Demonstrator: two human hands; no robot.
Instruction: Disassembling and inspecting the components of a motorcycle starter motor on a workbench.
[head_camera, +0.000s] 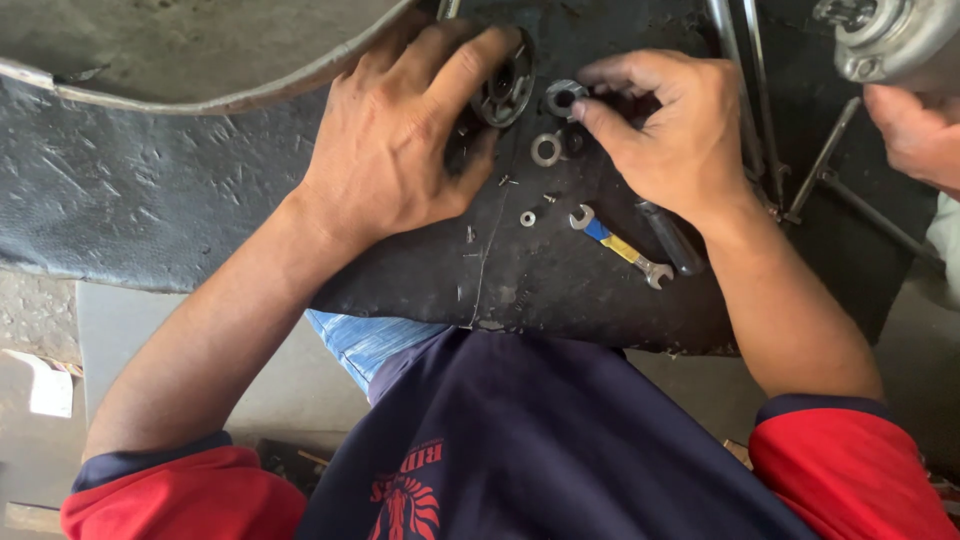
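Evidently a small assembly job is under way on a worn black rubber mat (180, 190), its surface nicked and dusty. The left hand (400, 140) grips a dark round hub-like part (505, 90), ribbed around its rim, fingers curled over its top edge and thumb beneath. Just right of that hub, the right hand (670, 130) pinches a small shiny metal ring (563, 97), perhaps a bearing or spacer, between thumb and fingertips, held almost touching the hub. By my judgement the ring is being lined up with the hub's centre; seating it would call for a square, steady push while the left hand holds firm. Below the hub on the mat lie a flat steel washer (546, 150), a smaller washer (527, 218), a few tiny screws, a combination spanner with blue and yellow wrap (620, 245) and a black-handled tool (672, 240). Far right of the hub, another person's hand (915, 135) rests by a grey cast-metal housing (885, 35).
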